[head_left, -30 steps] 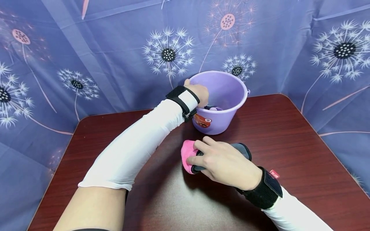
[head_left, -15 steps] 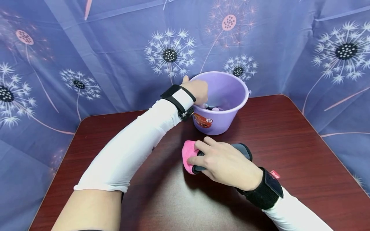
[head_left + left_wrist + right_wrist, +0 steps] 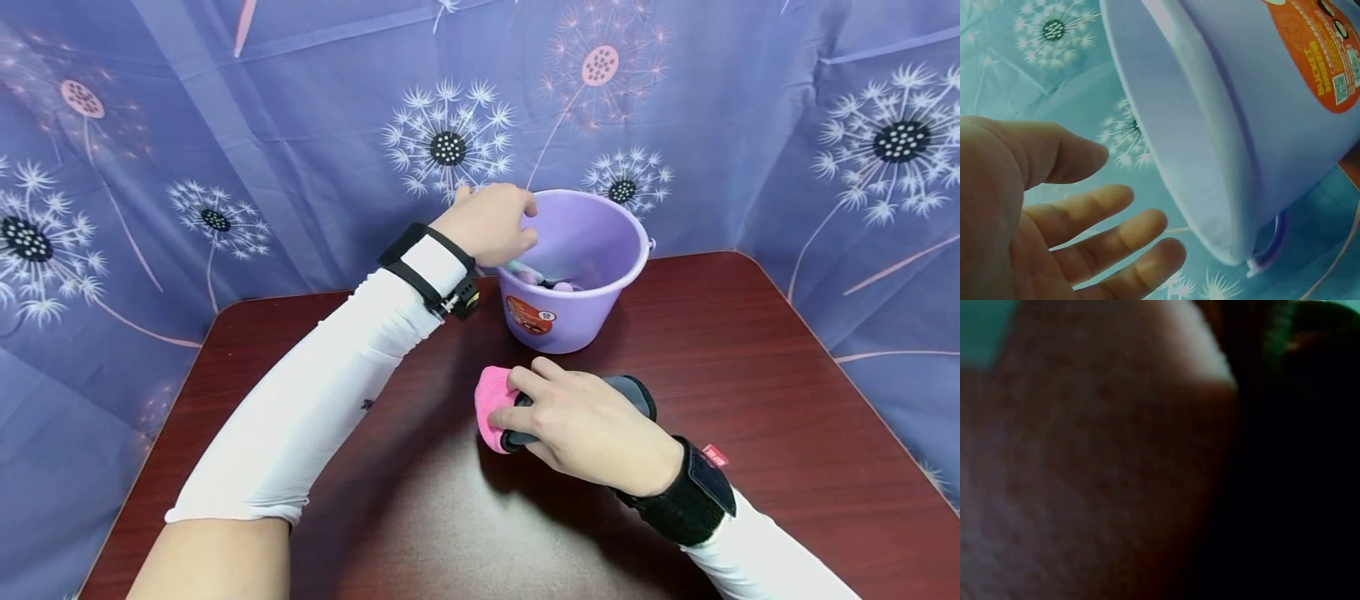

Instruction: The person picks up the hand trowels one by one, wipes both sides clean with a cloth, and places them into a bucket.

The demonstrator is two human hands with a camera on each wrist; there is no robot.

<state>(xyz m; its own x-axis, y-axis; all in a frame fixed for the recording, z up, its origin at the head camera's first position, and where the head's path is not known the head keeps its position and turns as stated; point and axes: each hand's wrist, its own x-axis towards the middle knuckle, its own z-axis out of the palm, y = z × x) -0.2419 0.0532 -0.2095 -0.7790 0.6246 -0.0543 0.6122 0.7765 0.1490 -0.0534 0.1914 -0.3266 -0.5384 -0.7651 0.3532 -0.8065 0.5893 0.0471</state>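
My left hand (image 3: 491, 223) is at the left rim of a lilac bucket (image 3: 558, 321), higher than the bucket's contents. In the left wrist view its fingers are relaxed and apart, with nothing between them, beside the bucket's mouth. Lower down, over the table, my right hand (image 3: 588, 425) grips a soft pink-and-grey cloth item (image 3: 491, 408) with black edging. Its pink fuzzy end pokes out past the fingertips, and a grey end shows behind the knuckles. The palm hides its middle. Dark, blurred skin and black strap fill most of the right wrist view.
Inside the bucket lie small pale purple pieces (image 3: 562, 287), with something dark and something pale green among them. The bucket stands near the back edge of the dark red wooden table (image 3: 742, 350). Behind hangs a blue dandelion-print cloth (image 3: 315, 125).
My left hand has come up out of the bucket and moved left, its fingers loosening into view with nothing in them. My right hand keeps its grip on the cloth item in the same place.
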